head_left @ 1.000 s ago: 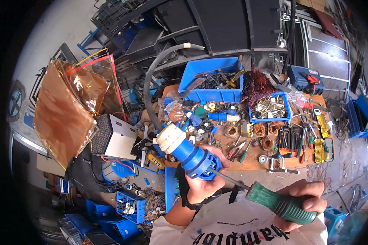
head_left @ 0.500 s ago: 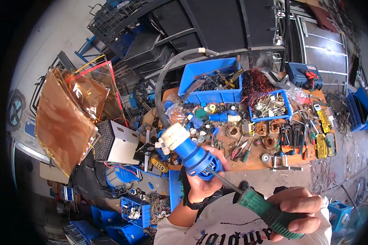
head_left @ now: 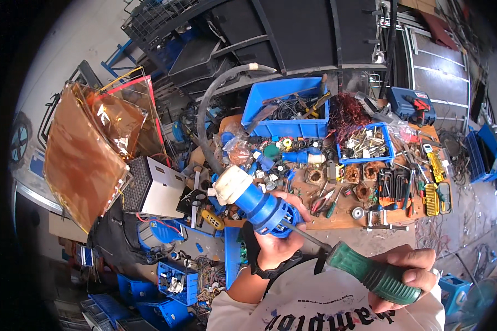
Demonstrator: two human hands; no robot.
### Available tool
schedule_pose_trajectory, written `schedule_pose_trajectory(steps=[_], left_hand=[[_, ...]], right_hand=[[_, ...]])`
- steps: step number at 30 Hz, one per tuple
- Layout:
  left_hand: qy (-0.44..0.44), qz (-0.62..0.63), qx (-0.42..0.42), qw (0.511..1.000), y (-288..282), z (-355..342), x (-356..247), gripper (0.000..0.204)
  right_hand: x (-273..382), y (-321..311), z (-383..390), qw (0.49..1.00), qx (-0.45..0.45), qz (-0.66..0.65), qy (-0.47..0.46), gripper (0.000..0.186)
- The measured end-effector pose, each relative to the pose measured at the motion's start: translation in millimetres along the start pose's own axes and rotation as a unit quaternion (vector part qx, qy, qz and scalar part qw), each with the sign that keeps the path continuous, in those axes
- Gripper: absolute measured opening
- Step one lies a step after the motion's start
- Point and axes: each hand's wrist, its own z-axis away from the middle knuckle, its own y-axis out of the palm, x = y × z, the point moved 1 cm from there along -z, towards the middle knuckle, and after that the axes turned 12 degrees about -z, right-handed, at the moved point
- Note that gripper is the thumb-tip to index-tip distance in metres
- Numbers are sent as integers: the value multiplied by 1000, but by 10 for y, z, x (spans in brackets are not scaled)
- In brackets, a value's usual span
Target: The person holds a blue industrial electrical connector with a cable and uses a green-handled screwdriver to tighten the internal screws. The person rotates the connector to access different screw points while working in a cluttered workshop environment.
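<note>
Both hands' fingers are curled: your left hand (head_left: 281, 240) wraps the blue connector (head_left: 257, 205) before the wooden table (head_left: 334, 223); your right hand (head_left: 412, 269) clasps the green-handled screwdriver (head_left: 352, 261), nearer you than that table.

The desk (head_left: 343, 221) is brightly lit; glare is thrown off brown film (head_left: 85, 165) and a metal panel (head_left: 440, 59); toward the rim, lines are bent and corners blackened.

Coppery sheets (head_left: 83, 165) at the frame's left; a large blue bin (head_left: 292, 131) at upper centre; a blue case (head_left: 402, 100) at upper right; a blue crate (head_left: 190, 286) at lower left.
</note>
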Motion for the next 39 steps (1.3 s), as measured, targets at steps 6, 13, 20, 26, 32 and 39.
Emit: schedule_pose_trajectory(steps=[6,13,20,26,32,39], left_hand=[[15,-15,5,1000,-42,8,43,49],[18,-39,22,999,-63,20,51,51],[-14,-53,23,998,-56,34,68,53],[-32,-65,-11,997,-52,57,87,46],[-55,-124,-31,990,-49,-59,80,38],[-53,-158,-19,986,-140,15,216,47]], right_hand=[[35,-13,-56,998,46,-17,44,70],[78,-206,-207,981,112,-15,156,54],[43,-235,-282,982,93,-17,161,52],[-6,-269,-314,976,89,-14,198,49],[20,-222,-429,951,106,86,277,41],[7,-217,-444,943,142,80,290,47]])
